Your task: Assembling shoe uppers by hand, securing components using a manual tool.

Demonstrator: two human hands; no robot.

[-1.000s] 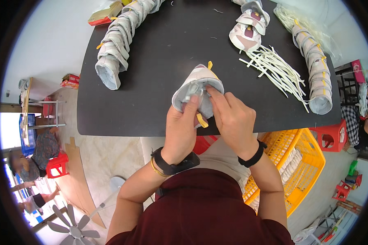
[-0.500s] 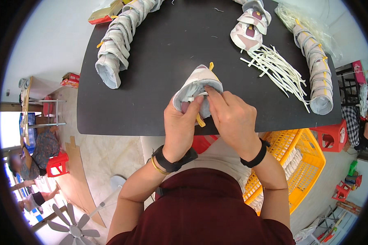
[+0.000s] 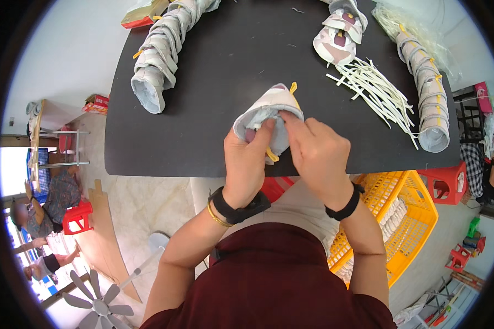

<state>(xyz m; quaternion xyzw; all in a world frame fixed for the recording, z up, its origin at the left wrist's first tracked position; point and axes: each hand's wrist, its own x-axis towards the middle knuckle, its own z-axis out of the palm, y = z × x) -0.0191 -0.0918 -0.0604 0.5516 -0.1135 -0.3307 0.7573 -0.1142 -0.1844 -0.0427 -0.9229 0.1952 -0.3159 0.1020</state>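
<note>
A pale shoe upper (image 3: 264, 103) with grey lining and yellow tabs is held above the near edge of the black table (image 3: 214, 120), its opening facing me. My left hand (image 3: 243, 167) grips its left side, thumb inside the opening. My right hand (image 3: 323, 152) is closed, with thumb and fingertips reaching into the lining on the right; what they pinch is hidden. A small white piece, like a lace end, shows beside my left thumb. To the right, a fanned bundle of off-white laces (image 3: 374, 92) lies on the table.
Nested shoe uppers form rows at left (image 3: 155, 68) and right (image 3: 426, 93); more uppers (image 3: 337, 41) sit above the laces. A yellow basket (image 3: 417, 233) stands by my right side, near a red stool (image 3: 447, 183). At left are a fan (image 3: 100, 307) and a seated person (image 3: 63, 197).
The white strip seen between my fingers inside the upper is now mostly out of sight. My right fingertips have shifted within the opening, and the upper has tilted a little.
</note>
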